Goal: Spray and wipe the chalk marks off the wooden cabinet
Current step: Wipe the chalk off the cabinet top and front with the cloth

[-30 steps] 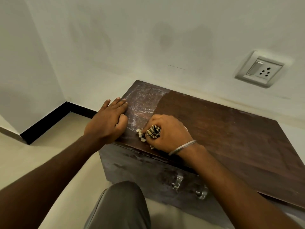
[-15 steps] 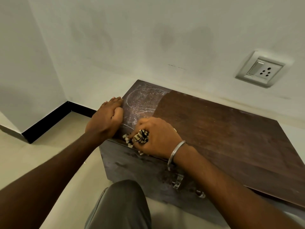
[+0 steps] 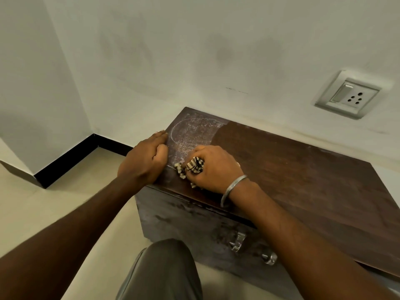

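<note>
A low dark wooden cabinet (image 3: 292, 176) stands against the wall. White chalk marks (image 3: 192, 133), a curved outline with smudges, cover the far left end of its top. My right hand (image 3: 213, 167) grips a bunched striped cloth (image 3: 193, 166) and presses it on the top near the front left corner, just below the marks. My left hand (image 3: 144, 159) rests on the cabinet's left edge, fingers over the top beside the chalk. The rest of the top is bare brown wood. No spray bottle is in view.
A white wall socket with a switch (image 3: 348, 95) sits on the wall above the cabinet's right part. Metal handles (image 3: 238, 242) stick out of the cabinet's front. My grey-clad knee (image 3: 164, 271) is just before it. A black skirting (image 3: 71, 156) lines the floor at left.
My right hand slid the cloth leftward and toward the front edge, then back slightly to the right. My left hand drew back from flat on the top to its left edge.
</note>
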